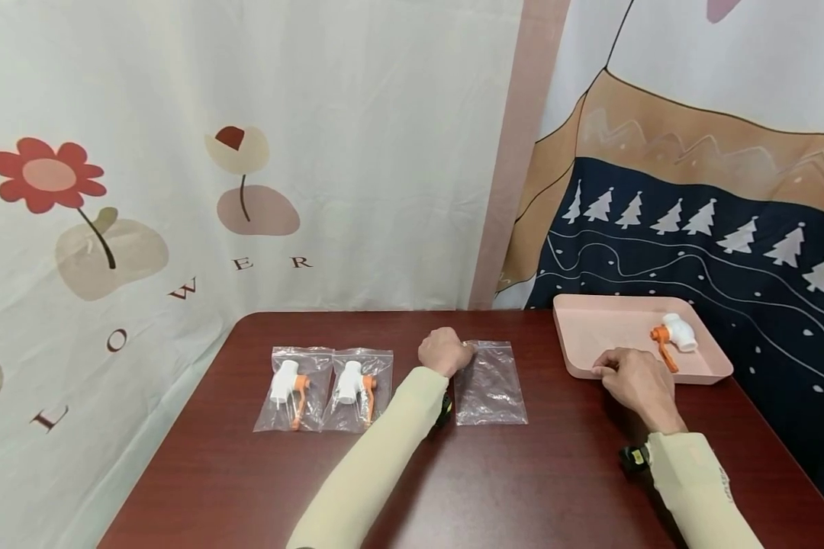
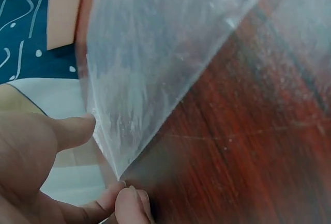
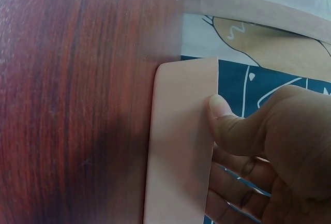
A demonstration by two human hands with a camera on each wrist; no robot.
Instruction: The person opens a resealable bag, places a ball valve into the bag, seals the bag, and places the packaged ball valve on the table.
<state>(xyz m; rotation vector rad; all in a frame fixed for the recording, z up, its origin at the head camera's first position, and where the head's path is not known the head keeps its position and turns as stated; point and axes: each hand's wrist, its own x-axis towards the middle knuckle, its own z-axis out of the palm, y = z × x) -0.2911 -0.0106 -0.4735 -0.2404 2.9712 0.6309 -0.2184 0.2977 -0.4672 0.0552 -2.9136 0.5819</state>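
Note:
A clear plastic bag (image 1: 490,389) lies flat on the table, nothing visible inside. My left hand (image 1: 445,351) is at its upper left corner; in the left wrist view the thumb (image 2: 77,130) touches the bag's edge, and the fingertips are right at the corner point, apart from the thumb. My right hand (image 1: 637,381) is over the near wall of a pink tray (image 1: 604,320). In the right wrist view its thumb (image 3: 221,107) rests at the rim, with the other fingers past the wall. Inside the tray sits a white plastic tap (image 1: 678,333) with an orange lever.
Two bags, each holding a white tap with an orange lever, lie side by side left of my left arm: one left bag (image 1: 268,412) and one right bag (image 1: 384,366). A printed curtain (image 1: 384,152) hangs behind the dark red table (image 1: 494,488).

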